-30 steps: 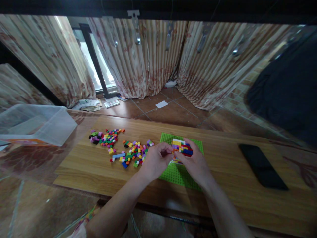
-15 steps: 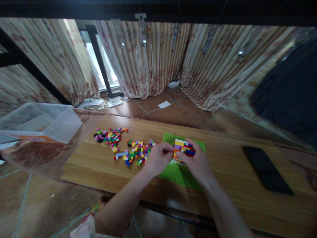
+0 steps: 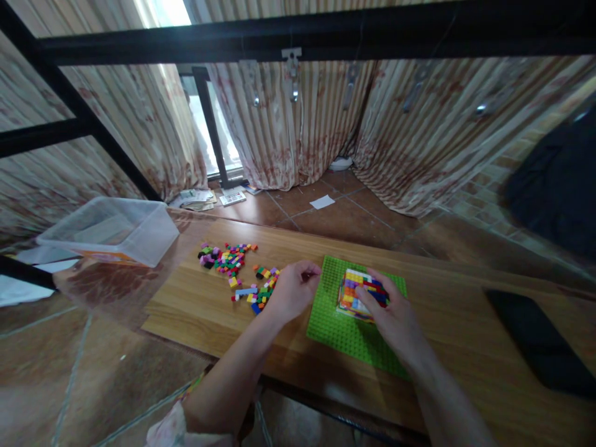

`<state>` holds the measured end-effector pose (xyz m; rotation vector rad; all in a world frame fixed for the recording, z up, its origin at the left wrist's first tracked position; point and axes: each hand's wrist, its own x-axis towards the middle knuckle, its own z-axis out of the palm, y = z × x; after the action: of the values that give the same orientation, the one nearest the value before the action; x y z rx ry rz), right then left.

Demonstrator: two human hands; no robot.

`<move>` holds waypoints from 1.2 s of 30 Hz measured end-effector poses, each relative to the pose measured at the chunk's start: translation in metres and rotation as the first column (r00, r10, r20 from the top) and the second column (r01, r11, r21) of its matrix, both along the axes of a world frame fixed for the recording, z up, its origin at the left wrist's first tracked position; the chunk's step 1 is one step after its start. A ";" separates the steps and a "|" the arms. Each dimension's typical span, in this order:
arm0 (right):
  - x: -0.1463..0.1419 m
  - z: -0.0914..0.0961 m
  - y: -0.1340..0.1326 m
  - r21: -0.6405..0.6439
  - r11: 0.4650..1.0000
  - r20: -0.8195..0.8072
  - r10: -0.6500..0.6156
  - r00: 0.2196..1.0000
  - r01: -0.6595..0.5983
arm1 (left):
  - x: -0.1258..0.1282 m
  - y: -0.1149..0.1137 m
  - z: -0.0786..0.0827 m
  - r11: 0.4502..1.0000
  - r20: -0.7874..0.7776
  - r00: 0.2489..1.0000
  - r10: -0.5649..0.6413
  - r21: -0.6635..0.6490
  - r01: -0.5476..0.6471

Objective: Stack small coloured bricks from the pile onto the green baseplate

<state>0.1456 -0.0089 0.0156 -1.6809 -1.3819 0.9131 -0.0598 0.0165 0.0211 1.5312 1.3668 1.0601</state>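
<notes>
On a green baseplate (image 3: 326, 316) stands a block built of many-coloured toy bricks (image 3: 352, 288), with white, yellow, orange, red and blue on top. My right hand (image 3: 388, 310) grips this brick block, thumb on its near top and fingers along its far right side. Left of the plate, my left hand (image 3: 293, 288) hovers with thumb and fingertips pinched together; anything between them is too small to make out. Under and beside that hand lies a pile of loose bricks (image 3: 267, 288), partly covered by it. A second pile of loose bricks (image 3: 230, 257) lies farther back.
A clear plastic bin (image 3: 158, 236) stands at the left end of the wooden table (image 3: 186, 310). A black phone-like slab (image 3: 535, 338) rests at the right. Beyond the table are papers (image 3: 193, 198) on the floor, and a dark rail (image 3: 326, 43) crosses above.
My left hand has drawn back leftward from the brick block, off the baseplate toward the loose bricks. My right hand stays on the block. The whole view has shifted a little.
</notes>
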 end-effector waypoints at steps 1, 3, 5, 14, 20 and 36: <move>0.000 -0.001 0.000 -0.002 1.000 -0.005 -0.002 1.000 0.002 | -0.009 0.003 0.000 0.999 -0.012 0.999 0.050 0.007 -0.050; 0.001 -0.002 0.001 -0.007 1.000 -0.004 -0.012 1.000 0.012 | -0.028 0.009 -0.001 0.988 -0.061 0.986 0.155 0.020 -0.155; 0.001 -0.002 0.001 -0.003 1.000 0.019 -0.023 1.000 0.023 | -0.043 0.013 -0.001 0.987 -0.164 0.974 0.158 0.035 -0.154; 0.002 -0.007 0.002 0.043 0.999 0.031 -0.019 0.999 0.018 | -0.048 0.000 0.014 0.997 -0.562 0.825 -0.062 0.006 0.079; 0.004 -0.011 0.002 0.066 0.998 0.006 0.018 1.000 -0.018 | -0.044 -0.004 0.022 0.965 -0.712 0.676 -0.189 -0.007 0.262; 0.002 -0.002 0.001 0.066 0.998 0.071 0.008 0.997 -0.012 | -0.046 -0.002 0.020 0.969 -0.775 0.601 -0.196 -0.057 0.242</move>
<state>0.1473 -0.0075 0.0134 -1.6719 -1.4531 0.8112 -0.1056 0.0141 0.0415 2.2801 1.6310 0.2281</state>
